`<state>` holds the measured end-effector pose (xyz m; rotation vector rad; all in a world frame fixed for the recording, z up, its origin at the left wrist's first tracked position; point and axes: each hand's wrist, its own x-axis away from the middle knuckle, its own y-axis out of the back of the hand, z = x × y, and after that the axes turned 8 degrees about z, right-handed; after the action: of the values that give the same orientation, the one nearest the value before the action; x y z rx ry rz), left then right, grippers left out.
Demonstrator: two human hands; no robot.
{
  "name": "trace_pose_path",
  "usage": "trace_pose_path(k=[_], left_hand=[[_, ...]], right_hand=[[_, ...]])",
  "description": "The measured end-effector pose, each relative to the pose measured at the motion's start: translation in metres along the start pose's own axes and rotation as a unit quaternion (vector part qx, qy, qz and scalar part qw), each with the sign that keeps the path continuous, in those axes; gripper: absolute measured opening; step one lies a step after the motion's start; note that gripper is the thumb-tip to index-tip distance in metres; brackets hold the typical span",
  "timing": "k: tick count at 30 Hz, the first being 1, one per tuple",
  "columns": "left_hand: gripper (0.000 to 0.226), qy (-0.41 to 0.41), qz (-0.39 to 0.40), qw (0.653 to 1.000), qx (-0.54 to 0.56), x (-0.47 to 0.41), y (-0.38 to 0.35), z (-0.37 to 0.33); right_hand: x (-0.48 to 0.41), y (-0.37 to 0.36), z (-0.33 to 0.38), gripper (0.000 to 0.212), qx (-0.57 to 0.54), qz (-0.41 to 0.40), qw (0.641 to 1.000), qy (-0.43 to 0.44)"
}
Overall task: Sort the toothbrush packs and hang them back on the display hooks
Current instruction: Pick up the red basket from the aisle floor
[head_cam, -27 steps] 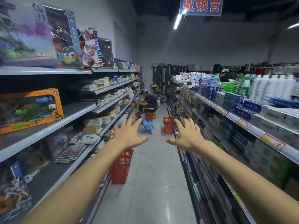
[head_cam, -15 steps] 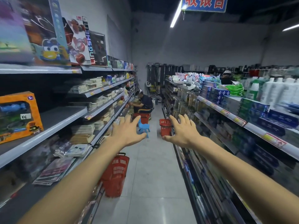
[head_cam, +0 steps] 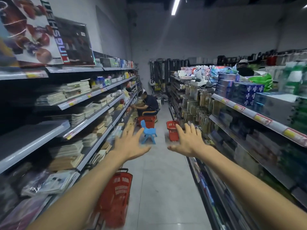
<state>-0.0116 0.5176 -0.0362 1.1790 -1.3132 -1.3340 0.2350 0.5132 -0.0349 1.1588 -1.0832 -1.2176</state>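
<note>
I stand in a shop aisle with both arms stretched out ahead. My left hand (head_cam: 131,145) is open, fingers spread, holding nothing. My right hand (head_cam: 187,141) is likewise open and empty, palm down. Hanging packs on display hooks (head_cam: 197,107), possibly the toothbrush packs, fill the right-hand shelving some way ahead, beyond my right hand; they are blurred and I cannot make out their labels. Neither hand touches any pack or hook.
A red basket (head_cam: 116,198) stands on the floor at the lower left. Farther on stand a blue child's chair (head_cam: 148,132) and another red basket (head_cam: 172,131). A seated person (head_cam: 148,105) works at the left shelves. Toothpaste boxes (head_cam: 249,93) line the right shelf.
The view has advanced down the aisle: the near red basket is closer and lower, the chair and far basket nearer. Both hands stay open and outstretched.
</note>
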Motion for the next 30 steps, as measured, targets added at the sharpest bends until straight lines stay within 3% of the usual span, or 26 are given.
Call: trace_pose_path(k=[21,30], left_hand=[[0.104,0.002,0.033,0.999,0.007,-0.488,-0.061,0.045],[0.099,0.006,0.041,0.999,0.029,-0.709,-0.059,0.069]], right_hand=[[-0.476,-0.042,-0.063,0.116,0.016,0.044,0.999,0.0],[-0.688,-0.025,-0.074,0.104,0.002,0.018,1.0,0.002]])
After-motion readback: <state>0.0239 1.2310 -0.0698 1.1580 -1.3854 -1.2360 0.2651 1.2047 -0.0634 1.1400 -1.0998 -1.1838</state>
